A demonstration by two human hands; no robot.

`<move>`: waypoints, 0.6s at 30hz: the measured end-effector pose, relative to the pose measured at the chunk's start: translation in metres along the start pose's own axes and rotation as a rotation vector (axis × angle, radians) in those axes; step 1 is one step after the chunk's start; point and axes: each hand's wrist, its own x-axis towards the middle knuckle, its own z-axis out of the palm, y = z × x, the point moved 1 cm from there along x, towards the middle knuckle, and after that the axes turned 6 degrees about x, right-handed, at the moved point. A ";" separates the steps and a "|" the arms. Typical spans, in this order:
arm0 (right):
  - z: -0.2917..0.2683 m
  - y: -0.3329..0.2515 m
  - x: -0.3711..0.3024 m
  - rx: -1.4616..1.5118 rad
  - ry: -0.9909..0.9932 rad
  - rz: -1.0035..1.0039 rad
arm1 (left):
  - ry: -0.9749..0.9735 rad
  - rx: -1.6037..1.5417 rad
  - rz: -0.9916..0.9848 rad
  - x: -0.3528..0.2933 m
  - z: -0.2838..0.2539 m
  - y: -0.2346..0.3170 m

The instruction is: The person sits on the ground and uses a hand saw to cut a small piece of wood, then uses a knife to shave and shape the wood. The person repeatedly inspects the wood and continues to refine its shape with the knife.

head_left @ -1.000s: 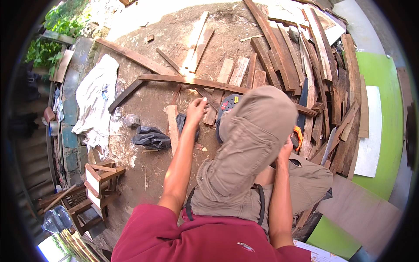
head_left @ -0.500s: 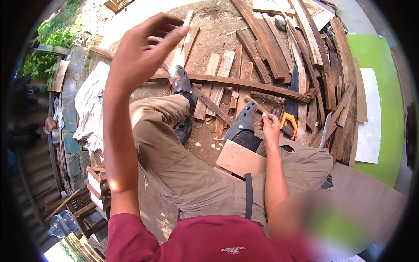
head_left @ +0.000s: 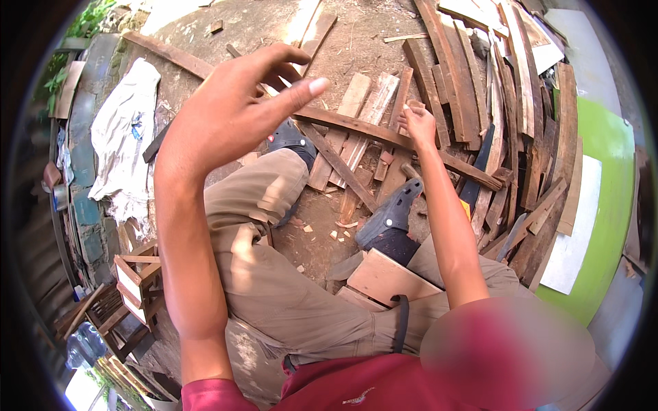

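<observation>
My left hand (head_left: 240, 113) is raised in front of me, empty, with its fingers curved and its thumb stretched apart from them. Farther right, my right hand (head_left: 418, 127) reaches out over the wood pieces, its fingers curled together near the long brown beam (head_left: 370, 130). Whatever may be between those fingertips is too small to make out. Below that hand, a short round wooden stick (head_left: 410, 170) pokes out beside my grey clog (head_left: 391, 219). A flat light-brown board (head_left: 391, 281) rests by my lap, with another piece under it.
Several planks (head_left: 459, 82) are piled at the right, with a saw (head_left: 484, 154) among them, its handle mostly behind my forearm. Beyond stands a green panel (head_left: 603, 205). A white cloth (head_left: 127, 137) hangs at the left, above a small wooden frame (head_left: 140, 288). Wood chips (head_left: 334, 234) litter the ground.
My right hand has moved forward, away from the round stick it was at, toward the long beam. My left hand stays raised, its thumb now farther out. The whole view has shifted.
</observation>
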 end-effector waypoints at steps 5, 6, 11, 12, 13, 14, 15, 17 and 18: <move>0.084 0.003 0.068 -0.831 -0.022 0.119 | -0.087 0.258 -0.070 -0.007 0.003 -0.008; 0.099 0.007 0.072 -0.855 -0.023 0.128 | -0.090 0.234 -0.084 -0.008 0.002 -0.012; 0.122 0.019 0.065 -0.662 0.216 0.241 | -0.040 0.232 -0.124 -0.010 -0.003 -0.024; 0.120 0.019 0.062 -0.623 0.231 0.213 | -0.041 0.192 -0.123 -0.011 -0.004 -0.025; 0.119 0.018 0.061 -0.637 0.206 0.192 | -0.041 0.196 -0.114 -0.011 -0.004 -0.025; 0.116 0.016 0.059 -0.645 0.195 0.157 | -0.038 0.215 -0.099 -0.011 -0.006 -0.026; 0.114 0.012 0.058 -0.643 0.212 0.107 | -0.043 0.182 -0.091 -0.011 -0.007 -0.027; 0.110 0.003 0.054 -0.624 0.238 0.075 | -0.060 0.137 -0.070 -0.012 -0.007 -0.029; 0.108 -0.003 0.052 -0.604 0.252 0.055 | -0.075 0.110 -0.107 -0.013 -0.008 -0.032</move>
